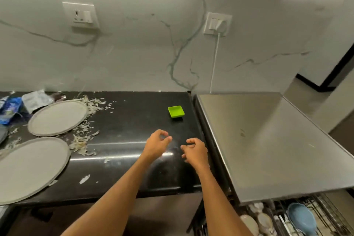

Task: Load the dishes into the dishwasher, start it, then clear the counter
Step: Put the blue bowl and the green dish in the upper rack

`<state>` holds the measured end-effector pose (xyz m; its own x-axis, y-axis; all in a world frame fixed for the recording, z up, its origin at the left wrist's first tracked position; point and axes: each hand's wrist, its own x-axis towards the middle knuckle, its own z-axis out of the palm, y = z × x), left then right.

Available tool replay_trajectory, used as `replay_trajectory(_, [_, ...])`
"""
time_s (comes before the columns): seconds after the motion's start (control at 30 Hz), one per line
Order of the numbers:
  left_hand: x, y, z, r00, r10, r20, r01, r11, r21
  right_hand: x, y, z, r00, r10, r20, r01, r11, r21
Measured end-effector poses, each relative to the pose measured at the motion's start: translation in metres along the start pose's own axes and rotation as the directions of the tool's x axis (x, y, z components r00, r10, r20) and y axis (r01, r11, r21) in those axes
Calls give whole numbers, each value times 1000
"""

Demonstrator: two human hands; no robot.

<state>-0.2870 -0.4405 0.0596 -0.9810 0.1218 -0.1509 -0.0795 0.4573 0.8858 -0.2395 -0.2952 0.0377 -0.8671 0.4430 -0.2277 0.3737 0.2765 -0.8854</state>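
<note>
The nearer plate [28, 170] runs off the left edge, and so do the wrappers [11, 109] behind it. The dishwasher rack [325, 210] is mostly hidden under the steel top [268, 140] and cut by the bottom edge — the pale dishes [249, 224] in it are too blurred to name. Whether the left hand [158, 145] pinches anything between thumb and forefinger is too small to tell.
</note>
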Motion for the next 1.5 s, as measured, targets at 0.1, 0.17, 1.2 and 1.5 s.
replay_trajectory(0.1, [23, -10, -11, 1000, -19, -5, 19, 999, -28, 16, -8, 17, 1000, 0, 29, 0, 1000, 1])
replay_trajectory(0.17, [38, -16, -10, 999, -42, -7, 42, 998, -46, 30, -14, 23, 999, 15, 33, -15, 1000, -3])
replay_trajectory(1.2, [226, 10, 28, 993, -60, 102, 36, 973, 226, 231, -73, 28, 950, 47, 308, 35, 966, -256])
replay_trajectory(1.5, [175, 9, 9, 983, 57, 176, -89, 980, 179, 166, -66, 18, 976, -27, 216, 76, 972, -224])
